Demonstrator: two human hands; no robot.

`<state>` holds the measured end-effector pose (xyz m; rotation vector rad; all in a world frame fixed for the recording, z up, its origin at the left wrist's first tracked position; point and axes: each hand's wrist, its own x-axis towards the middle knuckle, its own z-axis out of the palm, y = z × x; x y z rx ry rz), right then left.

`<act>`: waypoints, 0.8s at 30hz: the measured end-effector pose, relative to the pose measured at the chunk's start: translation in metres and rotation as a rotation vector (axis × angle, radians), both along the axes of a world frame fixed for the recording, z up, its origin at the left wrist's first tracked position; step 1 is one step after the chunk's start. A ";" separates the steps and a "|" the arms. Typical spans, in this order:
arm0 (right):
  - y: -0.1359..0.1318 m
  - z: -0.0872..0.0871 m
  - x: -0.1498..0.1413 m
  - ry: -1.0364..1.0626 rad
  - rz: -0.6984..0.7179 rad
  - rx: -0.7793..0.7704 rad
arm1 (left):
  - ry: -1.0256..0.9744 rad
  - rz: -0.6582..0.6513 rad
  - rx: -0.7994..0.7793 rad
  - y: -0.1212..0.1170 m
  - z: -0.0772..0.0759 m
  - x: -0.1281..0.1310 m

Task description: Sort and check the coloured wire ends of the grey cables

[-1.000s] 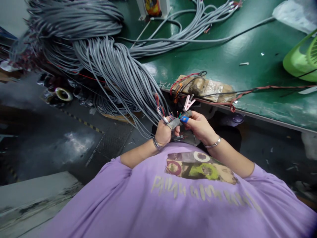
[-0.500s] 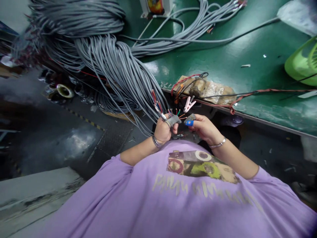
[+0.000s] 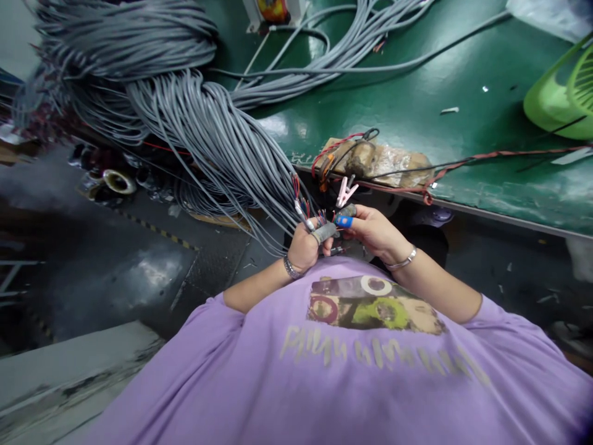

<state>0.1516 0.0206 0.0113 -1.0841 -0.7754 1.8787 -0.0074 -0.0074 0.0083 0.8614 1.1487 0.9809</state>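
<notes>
My left hand [image 3: 306,246] is closed around the end of a grey cable, with its thumb wrapped in grey tape. Thin coloured wires [image 3: 320,216] fan out above that thumb. Close on its right, my right hand [image 3: 370,230] pinches at the wire tips; a blue band and a grey wrap cover its fingertips. The exact wire between those fingers is too small to make out. A large bundle of grey cables [image 3: 222,136] hangs from the bench down to my left hand. Just above my right fingers is a pale pink clip [image 3: 345,193].
A taped brown block [image 3: 384,162] lies at the edge of the green bench [image 3: 463,136], with red and black leads running right. A green basket [image 3: 556,102] stands at the right. More grey cables [image 3: 324,77] lie across the back. Tape-like rolls [image 3: 119,182] sit below, left.
My right hand has moved left, up against the wires at my left hand; before, there was a gap between them. The whole view has shifted slightly.
</notes>
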 end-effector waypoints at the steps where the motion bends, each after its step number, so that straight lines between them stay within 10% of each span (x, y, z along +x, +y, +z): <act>1: -0.002 0.000 -0.002 -0.015 -0.021 0.002 | 0.000 0.007 -0.002 0.000 -0.001 0.000; 15: 0.021 -0.008 0.021 0.120 -0.127 -0.129 | -0.235 -0.138 -0.094 0.017 0.019 -0.008; 19: 0.029 -0.002 0.012 0.112 0.011 0.004 | -0.281 -0.217 -0.114 0.027 0.019 -0.010; 24: 0.029 -0.007 0.001 -0.043 -0.283 0.227 | -0.351 -0.285 -0.130 0.038 0.017 -0.011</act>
